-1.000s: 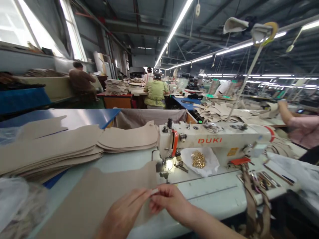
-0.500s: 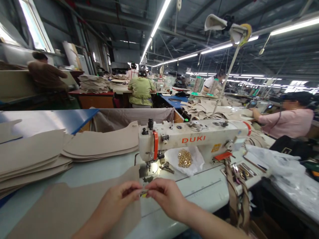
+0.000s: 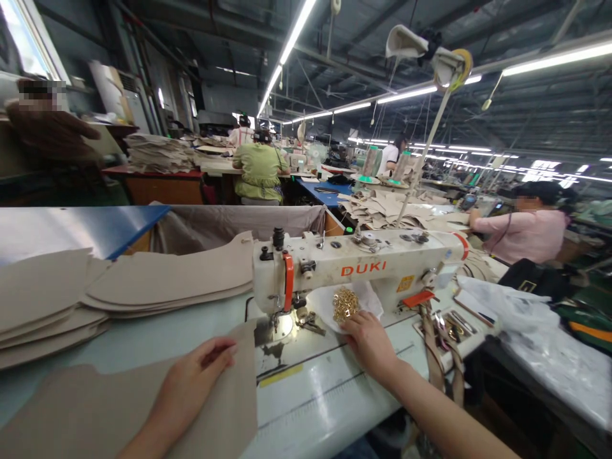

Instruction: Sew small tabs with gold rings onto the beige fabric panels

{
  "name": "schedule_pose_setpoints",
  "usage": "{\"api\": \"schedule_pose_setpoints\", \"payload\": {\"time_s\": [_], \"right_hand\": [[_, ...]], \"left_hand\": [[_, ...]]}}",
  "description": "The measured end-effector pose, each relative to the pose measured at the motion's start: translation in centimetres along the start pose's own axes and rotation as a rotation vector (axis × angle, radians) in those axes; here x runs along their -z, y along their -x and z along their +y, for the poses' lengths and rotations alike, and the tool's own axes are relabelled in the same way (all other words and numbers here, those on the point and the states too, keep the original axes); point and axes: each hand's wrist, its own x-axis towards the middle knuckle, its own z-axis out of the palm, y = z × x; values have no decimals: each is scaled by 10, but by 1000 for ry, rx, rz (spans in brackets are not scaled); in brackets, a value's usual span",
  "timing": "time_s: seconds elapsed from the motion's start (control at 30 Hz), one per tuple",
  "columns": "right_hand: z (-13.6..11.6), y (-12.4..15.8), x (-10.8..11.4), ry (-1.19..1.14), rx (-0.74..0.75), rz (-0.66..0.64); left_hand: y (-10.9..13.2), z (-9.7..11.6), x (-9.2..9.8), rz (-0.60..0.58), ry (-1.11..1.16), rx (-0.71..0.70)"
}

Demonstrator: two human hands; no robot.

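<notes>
My right hand (image 3: 370, 344) is at the near edge of the gold metal pieces (image 3: 345, 303), heaped on a white sheet (image 3: 371, 298) beneath the arm of the sewing machine (image 3: 320, 266); I cannot tell whether its fingertips pinch one. My left hand (image 3: 194, 379), loosely curled, is over the beige panel (image 3: 112, 401) on the worktop (image 3: 310, 408); whether it grasps anything, I cannot tell.

Two hands (image 3: 191, 376) (image 3: 369, 344), one sewing machine (image 3: 325, 258)
</notes>
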Motion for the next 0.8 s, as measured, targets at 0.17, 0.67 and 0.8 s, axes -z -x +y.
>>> {"api": "schedule_pose_setpoints", "payload": {"time_s": [0.17, 0.67, 0.8], "right_hand": [[11, -18, 7, -141, -122, 115], [-11, 16, -3, -37, 92, -32], [-13, 17, 4, -86, 73, -49]], "left_hand": [[-1, -1, 1, -1, 7, 11], [1, 2, 1, -25, 10, 2], [1, 0, 1, -27, 38, 9]]}}
